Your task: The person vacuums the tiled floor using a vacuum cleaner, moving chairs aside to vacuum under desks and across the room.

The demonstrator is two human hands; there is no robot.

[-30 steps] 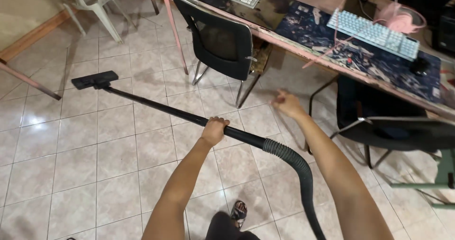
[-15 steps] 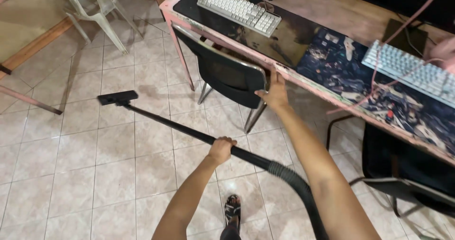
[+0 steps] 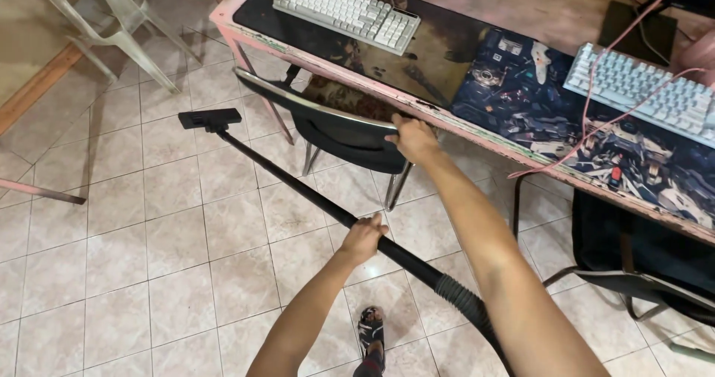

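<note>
2 hands: wand, chair.

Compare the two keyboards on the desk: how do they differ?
The white keyboard lies on a dark, mostly plain mat; the pale blue keyboard lies on a busy patterned mat. A pink cable crosses the pale blue keyboard, none crosses the white keyboard. Both are slanted on the pink-edged desk, untouched by either hand.

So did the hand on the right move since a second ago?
Yes. The right hand was hanging free over the floor tiles; now it has reached toward the pink desk and grips the black chair backrest.
</note>
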